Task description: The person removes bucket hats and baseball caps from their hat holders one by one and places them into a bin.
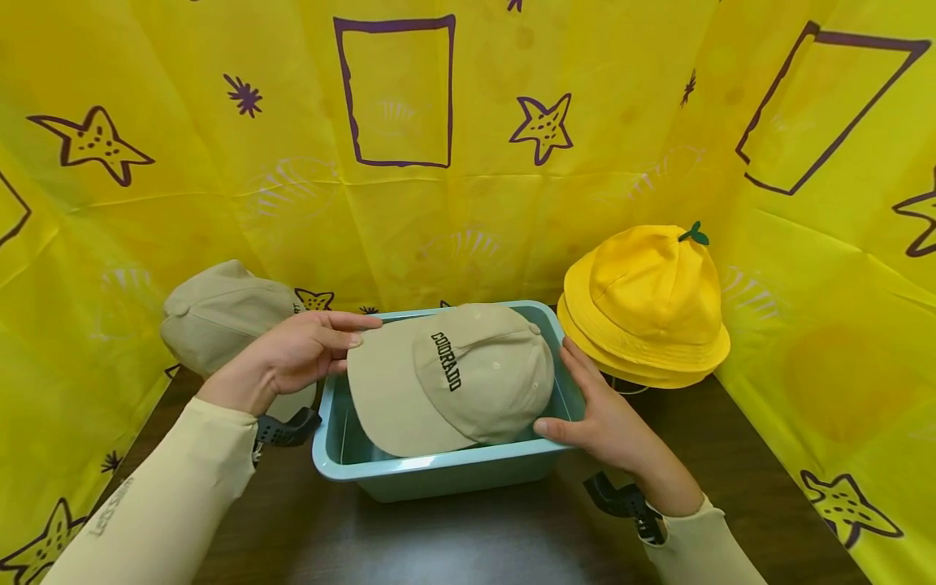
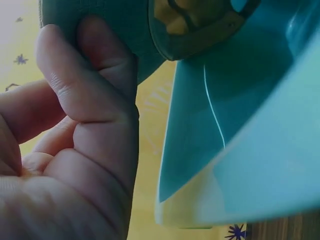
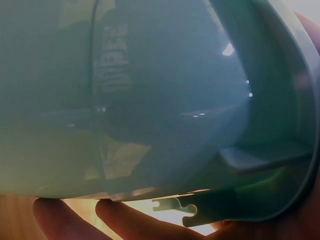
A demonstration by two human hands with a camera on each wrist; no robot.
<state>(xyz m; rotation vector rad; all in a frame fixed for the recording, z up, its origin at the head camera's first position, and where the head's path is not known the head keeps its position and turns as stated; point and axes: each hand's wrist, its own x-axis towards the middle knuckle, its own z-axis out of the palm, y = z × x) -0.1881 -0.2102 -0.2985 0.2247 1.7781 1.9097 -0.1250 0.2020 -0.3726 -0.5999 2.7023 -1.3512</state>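
Observation:
My left hand (image 1: 303, 353) pinches the brim of a beige cap (image 1: 486, 374) lettered COLORADO. The cap lies tilted over a pale blue plastic bin (image 1: 373, 470), brim toward the left and crown toward the right, overlapping the bin's inside. In the left wrist view, thumb and fingers meet on the brim (image 2: 122, 35), with the cap's underside showing. The right hand (image 1: 595, 410) grips the bin's right end, its thumb over the rim near the front corner. From the right wrist, fingertips (image 3: 52, 210) show against the bin's outer wall (image 3: 170, 100).
Behind my left wrist sits another beige cap (image 1: 227, 313). Yellow bucket hats (image 1: 647, 301), stacked, with a green sprout on top, stand right of the bin. Yellow patterned cloth (image 1: 483, 211) walls in the dark wooden table (image 1: 417, 540) at the back and sides.

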